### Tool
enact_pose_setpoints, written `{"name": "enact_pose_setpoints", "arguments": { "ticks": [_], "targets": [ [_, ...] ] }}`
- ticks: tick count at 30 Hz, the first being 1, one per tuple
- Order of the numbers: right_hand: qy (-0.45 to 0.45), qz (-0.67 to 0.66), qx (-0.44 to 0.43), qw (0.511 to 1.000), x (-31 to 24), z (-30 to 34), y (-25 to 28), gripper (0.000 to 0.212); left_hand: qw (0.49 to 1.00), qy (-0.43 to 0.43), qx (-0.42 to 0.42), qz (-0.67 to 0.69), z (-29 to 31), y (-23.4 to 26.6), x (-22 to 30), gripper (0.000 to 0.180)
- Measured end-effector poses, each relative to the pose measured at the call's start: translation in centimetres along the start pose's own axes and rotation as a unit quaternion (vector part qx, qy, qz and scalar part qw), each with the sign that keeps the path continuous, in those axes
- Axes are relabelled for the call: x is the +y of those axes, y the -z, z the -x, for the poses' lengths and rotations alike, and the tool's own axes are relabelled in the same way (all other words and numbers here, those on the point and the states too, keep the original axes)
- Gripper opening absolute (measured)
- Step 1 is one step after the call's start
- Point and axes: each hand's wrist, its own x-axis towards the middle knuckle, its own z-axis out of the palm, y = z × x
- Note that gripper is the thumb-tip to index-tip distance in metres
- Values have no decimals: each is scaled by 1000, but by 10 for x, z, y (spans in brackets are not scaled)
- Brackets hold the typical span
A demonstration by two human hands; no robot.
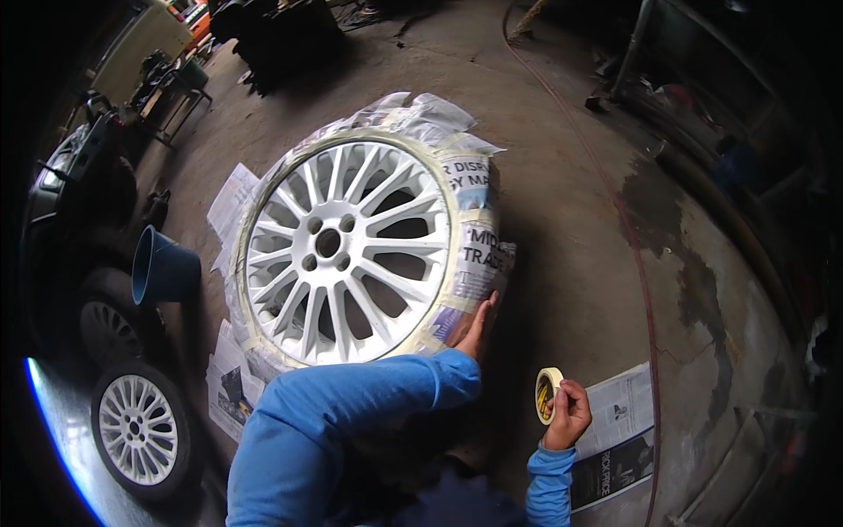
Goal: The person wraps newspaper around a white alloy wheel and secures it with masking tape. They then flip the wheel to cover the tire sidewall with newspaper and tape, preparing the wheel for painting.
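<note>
Just left of and beyond the left grip (477, 328), a big white-rimmed wheel (330, 216), ringed with taped newspaper wrapping (472, 279). Seemingly at the covering step: pressing the wrapping to the wheel's side with the left grip, straightened rather than clenched; holding a roll of tape (543, 393) in the right grip (569, 416), well apart from the wheel. Likely calling next for steadying the wrapping with the left grip, freeing a strip of tape and bringing it across to the paper's edge.

Counting down by size: three wheels in all, the big one plus, far to the left of the left grip, a second white-rimmed wheel (139, 426) and a darker wheel (112, 325) just behind it. One blue bucket (167, 268), left of the left grip, past the big wheel. One newspaper sheet (613, 417), flat on the floor (544, 211) just right of the right grip; hard to tell whether folded. Two grips. One roll of tape. Four bolt holes (309, 263), around the big wheel's hub, left of the left grip. No counting the wrapping's pieces, too overlapped.
</note>
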Motion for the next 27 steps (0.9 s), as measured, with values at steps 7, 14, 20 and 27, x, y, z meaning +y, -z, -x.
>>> {"name": "enact_pose_setpoints", "arguments": {
  "ticks": [7, 14, 20, 27],
  "targets": [
    [-3, -53, 30, 998, -3, 8, -7, 9, 997, -62, -38, -34, -7, -4, 15, 56],
    [-11, -74, 30, 997, -14, 14, -13, 6, 991, -131, 5, -21, -14, -2, 24, 37],
    [8, -54, 25, 998, -21, 12, -13, 8, 956, -218, -35, 192, -40, 1, 36, 24],
    [19, -33, 26, 999, -29, 14, -3, 6, 771, -323, -112, 537, -40, -18, 33, 12]
  ]
}}
